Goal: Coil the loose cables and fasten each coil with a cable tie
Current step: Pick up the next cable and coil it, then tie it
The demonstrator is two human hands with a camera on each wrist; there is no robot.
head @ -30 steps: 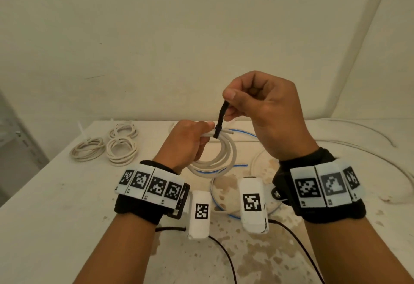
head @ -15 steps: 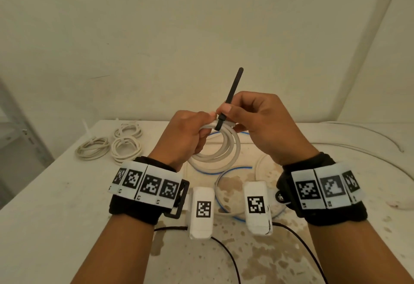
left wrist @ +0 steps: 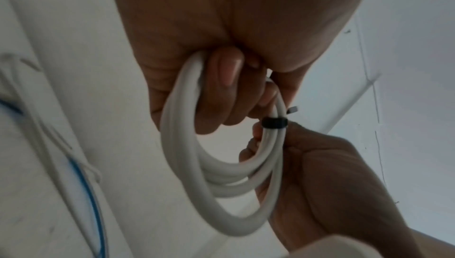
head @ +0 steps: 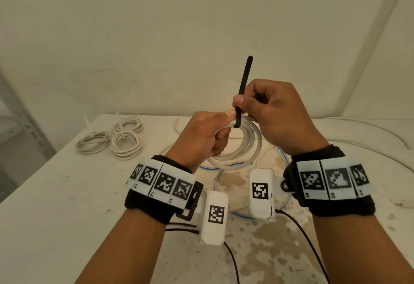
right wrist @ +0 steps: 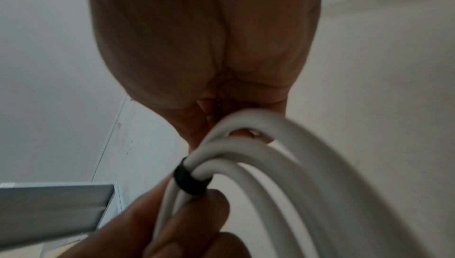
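Note:
A white cable coil point(head: 237, 149) hangs in the air above the table, gripped at its top by my left hand point(head: 201, 138). A black cable tie point(head: 244, 77) is looped tight round the coil's strands, and its free tail sticks up and slightly right. My right hand point(head: 266, 108) pinches the tie just above the loop. In the left wrist view the tie's black band point(left wrist: 274, 123) circles the coil point(left wrist: 192, 180) beside my curled fingers. The right wrist view shows the same band point(right wrist: 192, 180) round the strands point(right wrist: 283, 164).
Three tied white coils point(head: 109, 140) lie at the table's far left. Loose white and blue cable point(head: 226, 171) lies in loops on the stained table point(head: 56, 216) under my hands, and more white cable point(head: 369, 131) trails off right. A grey metal frame point(head: 13, 115) stands at left.
The right hand slid down the tie from its tail to the loop, so the tail now stands free above the fingers. The coil and both hands rose slightly.

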